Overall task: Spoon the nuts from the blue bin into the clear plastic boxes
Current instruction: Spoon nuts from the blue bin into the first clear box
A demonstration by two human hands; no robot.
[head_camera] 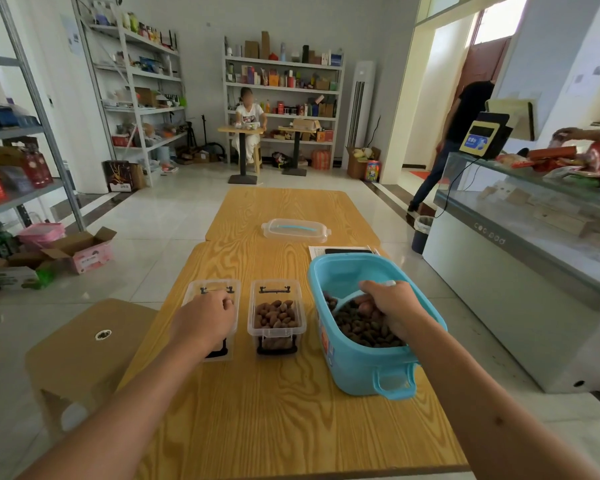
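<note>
A blue bin (357, 367) of brown nuts (364, 329) stands at the right of the wooden table (274, 410). My right hand (390, 304) is inside the bin and grips a blue scoop (349, 301) whose bowl dips into the nuts. Two clear plastic boxes sit to the left of the bin. The middle box (276, 318) holds a layer of nuts. My left hand (207, 318) rests with curled fingers on the left box (211, 289) and hides most of its inside.
A clear lid with a blue handle (295, 230) lies farther back on the table, and a paper and a dark phone (349, 251) lie behind the bin. A brown stool (87, 344) stands at the left, a glass counter (534, 237) at the right. People are farther back.
</note>
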